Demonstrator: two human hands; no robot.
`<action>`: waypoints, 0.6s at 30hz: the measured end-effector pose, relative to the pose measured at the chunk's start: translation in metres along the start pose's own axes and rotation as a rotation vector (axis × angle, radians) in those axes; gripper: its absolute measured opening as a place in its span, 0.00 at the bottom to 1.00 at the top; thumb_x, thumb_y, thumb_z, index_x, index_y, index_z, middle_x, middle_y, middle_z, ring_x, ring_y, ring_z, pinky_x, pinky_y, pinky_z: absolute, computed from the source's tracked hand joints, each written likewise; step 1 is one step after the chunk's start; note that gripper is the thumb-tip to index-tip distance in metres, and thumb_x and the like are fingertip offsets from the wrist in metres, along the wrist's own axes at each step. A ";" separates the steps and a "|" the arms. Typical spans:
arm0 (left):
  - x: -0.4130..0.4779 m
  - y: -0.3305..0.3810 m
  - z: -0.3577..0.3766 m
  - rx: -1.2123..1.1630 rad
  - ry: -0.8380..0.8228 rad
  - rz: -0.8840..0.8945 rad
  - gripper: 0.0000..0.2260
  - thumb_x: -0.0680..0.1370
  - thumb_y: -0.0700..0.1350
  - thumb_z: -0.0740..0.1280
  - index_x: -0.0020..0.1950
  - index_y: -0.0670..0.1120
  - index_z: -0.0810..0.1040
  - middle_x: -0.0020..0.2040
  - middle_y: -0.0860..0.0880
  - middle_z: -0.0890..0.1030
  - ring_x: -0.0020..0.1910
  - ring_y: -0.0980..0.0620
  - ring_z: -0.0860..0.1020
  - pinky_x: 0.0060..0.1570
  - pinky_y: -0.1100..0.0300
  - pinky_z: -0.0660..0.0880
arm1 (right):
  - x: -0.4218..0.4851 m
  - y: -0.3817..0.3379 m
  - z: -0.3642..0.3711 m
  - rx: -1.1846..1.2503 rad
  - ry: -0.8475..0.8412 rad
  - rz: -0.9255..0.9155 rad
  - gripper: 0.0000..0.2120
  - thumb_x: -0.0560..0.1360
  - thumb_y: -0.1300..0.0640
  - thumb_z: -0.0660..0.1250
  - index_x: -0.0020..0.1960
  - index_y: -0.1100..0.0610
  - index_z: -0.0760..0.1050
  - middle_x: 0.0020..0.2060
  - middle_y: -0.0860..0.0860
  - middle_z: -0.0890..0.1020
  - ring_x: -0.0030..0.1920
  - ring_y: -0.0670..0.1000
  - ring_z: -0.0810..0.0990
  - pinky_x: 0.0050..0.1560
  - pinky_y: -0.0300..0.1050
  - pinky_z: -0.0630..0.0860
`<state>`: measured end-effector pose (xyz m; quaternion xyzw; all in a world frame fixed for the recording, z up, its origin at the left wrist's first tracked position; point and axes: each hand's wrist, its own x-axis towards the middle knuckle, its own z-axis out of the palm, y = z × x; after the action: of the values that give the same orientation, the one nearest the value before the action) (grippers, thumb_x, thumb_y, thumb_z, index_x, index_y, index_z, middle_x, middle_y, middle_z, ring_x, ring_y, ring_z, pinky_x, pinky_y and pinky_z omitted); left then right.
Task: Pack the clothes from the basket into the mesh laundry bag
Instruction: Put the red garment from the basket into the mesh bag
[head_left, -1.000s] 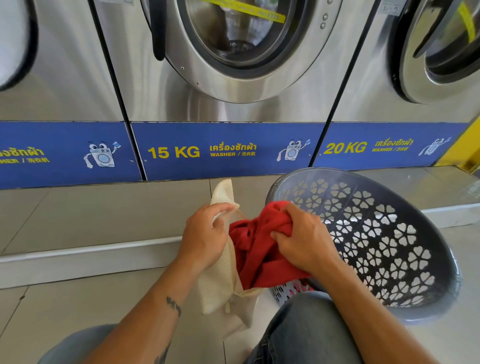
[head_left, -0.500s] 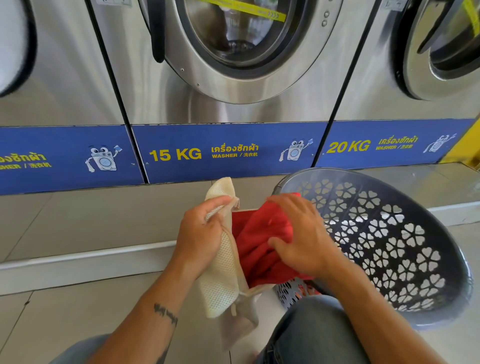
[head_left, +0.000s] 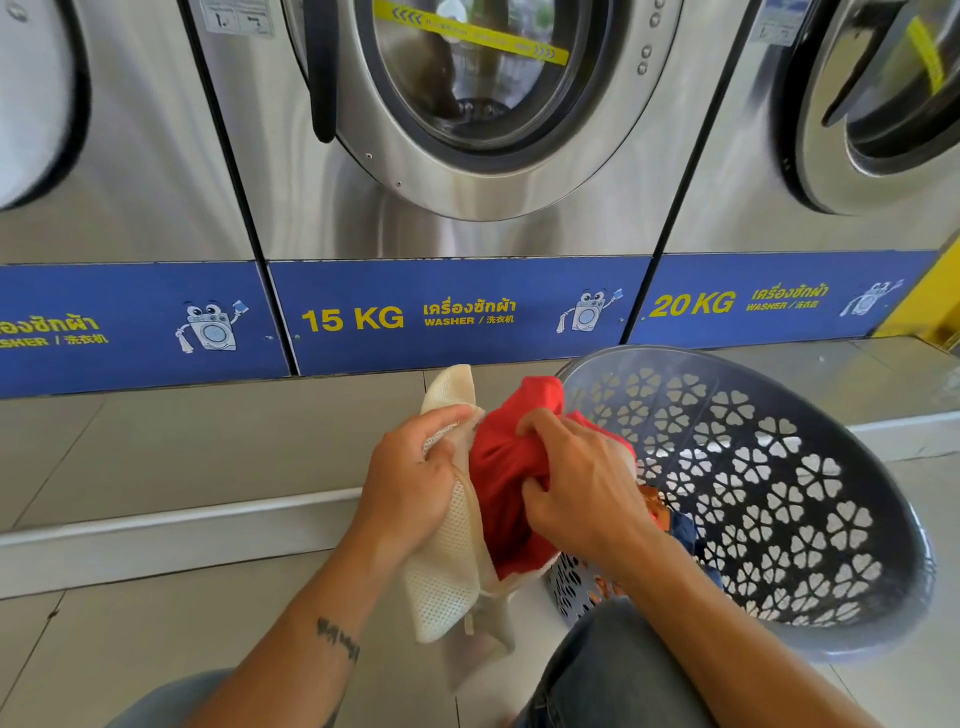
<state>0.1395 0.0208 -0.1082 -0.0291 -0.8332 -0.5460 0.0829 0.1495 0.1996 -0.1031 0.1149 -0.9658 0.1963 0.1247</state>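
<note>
Just in front of the 15 KG washer (head_left: 467, 156), on the tiled floor, the person sat with both hands working at the mouth of the mesh laundry bag (head_left: 447, 561). The left hand (head_left: 410, 483) was closed on the bag's cream rim, apparently to keep the opening pulled wide and lifted so cloth could pass in. The right hand (head_left: 582, 488) was clenched on a red garment (head_left: 504, 467), fingers dug into the folds, and seemed to be stuffing it downward; most of the red cloth sat inside the bag's mouth, with a bunched part rising above the rim toward the washer. The grey basket (head_left: 779, 467) lay tilted just to the right of the bag, farther from the washer's door than its blue panel, its open side turned toward the person, probably for easy reach. A little orange and blue cloth (head_left: 675, 525) showed inside it behind the right wrist, so more clothes likely remained to pack.
</note>
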 end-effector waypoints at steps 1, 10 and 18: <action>-0.001 0.001 0.000 -0.014 0.001 -0.005 0.19 0.79 0.35 0.62 0.61 0.55 0.81 0.58 0.61 0.80 0.59 0.64 0.75 0.59 0.69 0.68 | 0.001 -0.006 0.000 0.036 -0.028 -0.009 0.23 0.67 0.55 0.68 0.61 0.50 0.70 0.45 0.46 0.80 0.44 0.51 0.77 0.41 0.45 0.70; -0.002 -0.002 -0.007 -0.068 0.028 -0.087 0.18 0.79 0.37 0.61 0.62 0.55 0.81 0.58 0.61 0.80 0.54 0.68 0.75 0.50 0.79 0.66 | 0.000 0.007 0.008 -0.138 -0.293 -0.075 0.34 0.66 0.44 0.69 0.72 0.38 0.66 0.74 0.45 0.64 0.76 0.55 0.57 0.73 0.62 0.54; 0.000 0.000 0.000 -0.032 0.006 -0.099 0.19 0.80 0.38 0.60 0.64 0.56 0.80 0.63 0.57 0.78 0.58 0.61 0.73 0.54 0.68 0.67 | -0.004 0.022 0.004 -0.202 -0.274 0.109 0.23 0.72 0.50 0.65 0.66 0.43 0.70 0.55 0.49 0.75 0.54 0.57 0.79 0.43 0.47 0.71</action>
<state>0.1396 0.0208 -0.1085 0.0125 -0.8245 -0.5628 0.0580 0.1468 0.2185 -0.1158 0.0748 -0.9933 0.0875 -0.0081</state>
